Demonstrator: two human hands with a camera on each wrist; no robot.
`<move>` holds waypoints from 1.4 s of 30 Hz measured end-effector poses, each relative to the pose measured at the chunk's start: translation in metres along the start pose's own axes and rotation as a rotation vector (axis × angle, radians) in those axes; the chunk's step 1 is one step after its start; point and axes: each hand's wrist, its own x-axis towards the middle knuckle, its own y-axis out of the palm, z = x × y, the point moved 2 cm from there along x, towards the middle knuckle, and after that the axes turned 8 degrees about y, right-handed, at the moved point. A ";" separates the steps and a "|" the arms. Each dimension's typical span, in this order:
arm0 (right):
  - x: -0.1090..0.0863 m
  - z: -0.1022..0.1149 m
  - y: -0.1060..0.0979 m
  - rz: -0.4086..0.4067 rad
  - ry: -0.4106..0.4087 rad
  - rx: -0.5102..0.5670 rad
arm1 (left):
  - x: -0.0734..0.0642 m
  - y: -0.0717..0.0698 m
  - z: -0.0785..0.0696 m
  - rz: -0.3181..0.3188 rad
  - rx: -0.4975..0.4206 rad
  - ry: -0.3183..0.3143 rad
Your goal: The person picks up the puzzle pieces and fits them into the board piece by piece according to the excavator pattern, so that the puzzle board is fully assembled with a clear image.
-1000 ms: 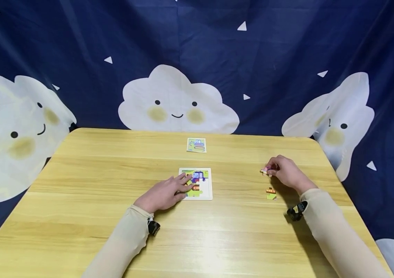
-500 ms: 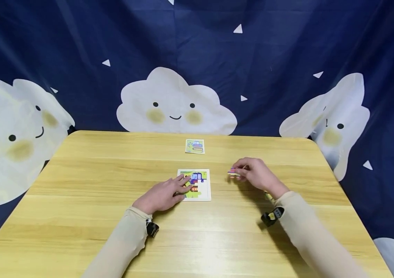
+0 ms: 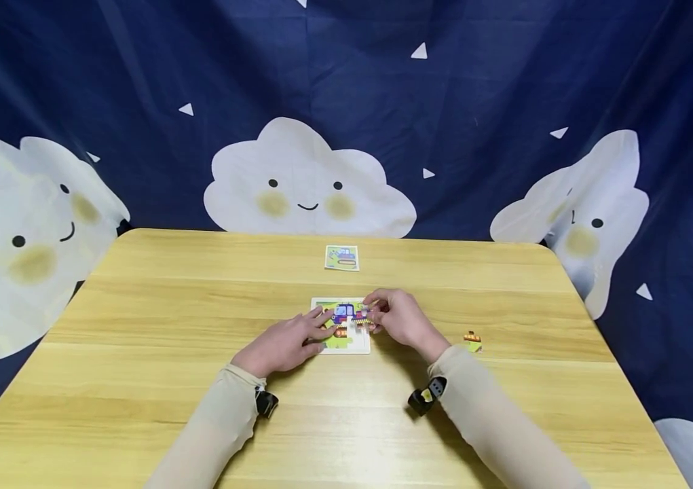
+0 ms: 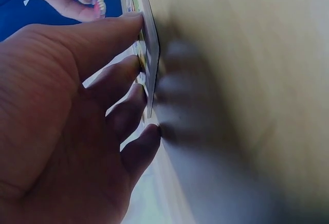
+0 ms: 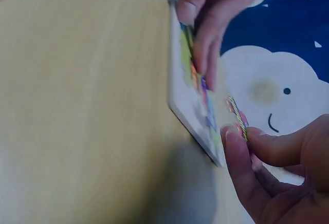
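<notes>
A white-framed jigsaw puzzle board [image 3: 360, 348], partly filled with a blue vehicle picture, lies on the table. My left hand [image 3: 285, 343] rests on its left side with fingers extended; the left wrist view shows the fingertips [image 4: 134, 21] along the board's edge. Between the thumb and fingers of my right hand [image 3: 406, 319] is a puzzle piece [image 5: 236, 117], pink with a yellow-and-black striped band. It is held over the board's right side, raised off the surface in the right wrist view. The fingers hide part of the piece and of the picture.
Right of the board lies a loose orange and green puzzle piece [image 3: 473, 341]. A small picture card [image 3: 342, 258] of a similar blue vehicle lies behind the board. A dark blue cloth [image 3: 468, 122] with clouds hangs past the wooden table's far edge.
My right hand has carried the pinched puzzle piece leftward from the right of the table to over the board. The left hand has stayed on the board.
</notes>
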 end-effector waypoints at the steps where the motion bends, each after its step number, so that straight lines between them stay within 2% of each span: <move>1: 0.000 -0.001 0.002 -0.002 0.012 0.003 | 0.000 0.000 0.000 -0.001 -0.002 0.003; 8: 0.000 -0.006 0.014 0.002 0.055 0.058 | 0.000 0.000 0.000 -0.004 0.002 0.019; 18: 0.003 -0.006 0.020 -0.061 0.072 0.034 | 0.001 0.001 0.001 -0.010 -0.003 0.019; 23: 0.004 -0.007 0.021 -0.065 0.087 0.041 | 0.001 0.002 0.001 -0.010 -0.005 0.024; 35: 0.005 -0.006 0.024 -0.101 0.044 -0.031 | 0.001 0.001 0.001 -0.021 -0.018 0.030; 42: 0.006 -0.004 0.024 -0.107 0.002 -0.111 | 0.001 0.001 0.001 -0.018 -0.028 0.024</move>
